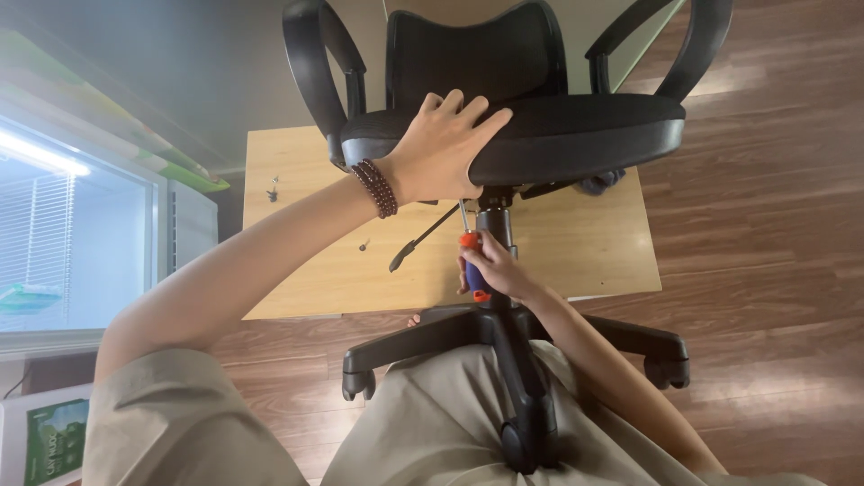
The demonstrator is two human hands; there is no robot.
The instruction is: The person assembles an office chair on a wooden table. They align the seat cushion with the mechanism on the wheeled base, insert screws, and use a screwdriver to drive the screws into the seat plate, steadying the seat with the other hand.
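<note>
A black office chair stands in front of me on its wheeled star base. My left hand, with a dark bead bracelet at the wrist, lies flat on the front edge of the seat cushion. Under the seat, my right hand grips a screwdriver with an orange and blue handle. Its metal shaft points up toward the underside of the seat beside the central column. A black lever hangs down from under the seat.
A light wooden board lies on the brown wood floor beneath the chair, with a few small screws on its left part. A white cabinet with a glass front stands at left. My knees in beige trousers fill the bottom.
</note>
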